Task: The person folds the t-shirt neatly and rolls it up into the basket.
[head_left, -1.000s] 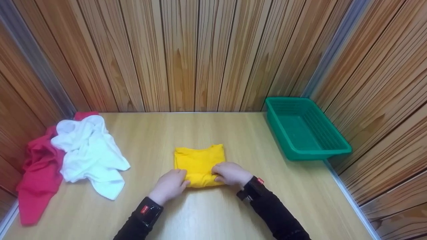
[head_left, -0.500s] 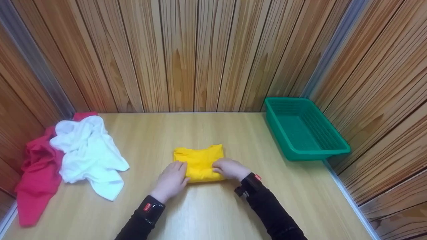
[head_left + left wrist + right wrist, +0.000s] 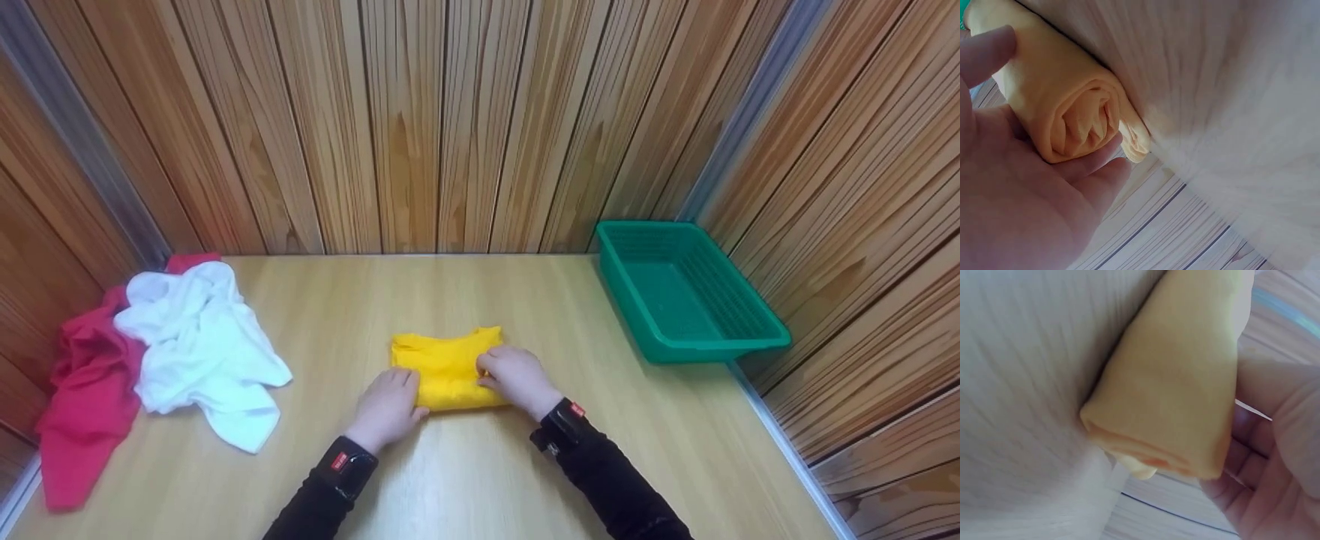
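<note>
A yellow cloth [image 3: 448, 361] lies at the middle of the table, its near edge rolled up and its far part flat. My left hand [image 3: 384, 409] grips the left end of the roll. In the left wrist view, the end of the yellow cloth [image 3: 1044, 73] shows a spiral of layers, with the thumb and fingers of my left hand [image 3: 1027, 191] on either side. At the right end, my right hand [image 3: 519, 381] holds the roll with curled fingers. The right wrist view has the cloth [image 3: 1168, 377] against the thumb of my right hand [image 3: 1280, 444]; some fingertips are hidden behind it.
A crumpled white cloth [image 3: 202, 345] lies partly over a red cloth [image 3: 90, 412] at the table's left. At the back right stands a green plastic basket [image 3: 712, 345] with nothing in it. Wood-panelled walls [image 3: 405, 135] border the table [image 3: 465, 480] at back and sides.
The near edge of the yellow cloth has rolled a little away from me. Both hands have moved slightly forward with it. The other cloths and the basket have stayed put.
</note>
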Demonstrator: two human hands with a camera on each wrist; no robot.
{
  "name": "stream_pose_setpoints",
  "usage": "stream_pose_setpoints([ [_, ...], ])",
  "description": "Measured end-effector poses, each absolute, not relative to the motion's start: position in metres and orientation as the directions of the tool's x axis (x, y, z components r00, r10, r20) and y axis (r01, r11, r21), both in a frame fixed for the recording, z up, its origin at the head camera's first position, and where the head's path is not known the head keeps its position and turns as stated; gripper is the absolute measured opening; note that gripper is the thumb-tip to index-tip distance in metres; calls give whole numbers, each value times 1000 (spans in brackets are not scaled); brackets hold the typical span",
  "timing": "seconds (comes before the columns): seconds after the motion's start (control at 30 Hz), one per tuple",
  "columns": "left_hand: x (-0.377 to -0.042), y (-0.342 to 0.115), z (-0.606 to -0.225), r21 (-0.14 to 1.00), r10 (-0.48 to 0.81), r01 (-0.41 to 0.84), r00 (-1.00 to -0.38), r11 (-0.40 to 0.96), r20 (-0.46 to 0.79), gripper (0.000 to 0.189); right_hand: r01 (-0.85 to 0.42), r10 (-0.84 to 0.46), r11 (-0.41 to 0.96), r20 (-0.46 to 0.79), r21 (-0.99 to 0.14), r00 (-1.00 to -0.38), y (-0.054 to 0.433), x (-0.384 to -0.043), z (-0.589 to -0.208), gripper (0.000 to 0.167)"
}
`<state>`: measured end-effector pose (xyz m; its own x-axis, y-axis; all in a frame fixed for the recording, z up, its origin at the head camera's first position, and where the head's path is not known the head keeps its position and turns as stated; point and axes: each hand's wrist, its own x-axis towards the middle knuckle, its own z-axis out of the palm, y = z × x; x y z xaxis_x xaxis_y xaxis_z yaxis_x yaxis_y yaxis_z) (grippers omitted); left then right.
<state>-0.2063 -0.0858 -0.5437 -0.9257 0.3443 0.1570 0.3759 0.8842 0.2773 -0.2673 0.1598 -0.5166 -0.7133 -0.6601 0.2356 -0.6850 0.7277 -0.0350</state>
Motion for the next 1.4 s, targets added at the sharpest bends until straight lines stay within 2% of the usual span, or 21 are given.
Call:
stream_pose_setpoints([
  [0.13,-206,-85,-543,285,327,354,-935,891,140,61,-699,-672,714,312,33,-672,159,-257,-519,17],
  [0.2,-206,-84,-542,286,320,348,-937,893,142,58,-706,-687,704,325,74,-651,159,-252,-521,23],
  [0.4,-206,-82,-540,262,323,349,-936,900,139,53,-717,-730,679,242,159,-638,161,-246,-528,44],
  [0.53,-206,-82,-539,275,327,352,-936,895,133,53,-726,-744,666,209,169,-634,160,-249,-530,38],
  [0.73,-200,-85,-537,273,351,372,-928,887,126,56,-770,-770,635,146,70,-621,161,-251,-525,27],
  [0.97,-188,-87,-533,244,392,418,-908,875,149,51,-797,-799,595,26,-107,-600,167,-253,-518,27],
  [1.13,-181,-86,-529,251,406,425,-905,870,124,50,-769,-804,586,-64,-255,-591,169,-253,-513,28],
  [1.4,-182,-85,-522,295,419,439,-898,849,132,44,-779,-809,578,-44,-245,-586,173,-253,-514,27],
])
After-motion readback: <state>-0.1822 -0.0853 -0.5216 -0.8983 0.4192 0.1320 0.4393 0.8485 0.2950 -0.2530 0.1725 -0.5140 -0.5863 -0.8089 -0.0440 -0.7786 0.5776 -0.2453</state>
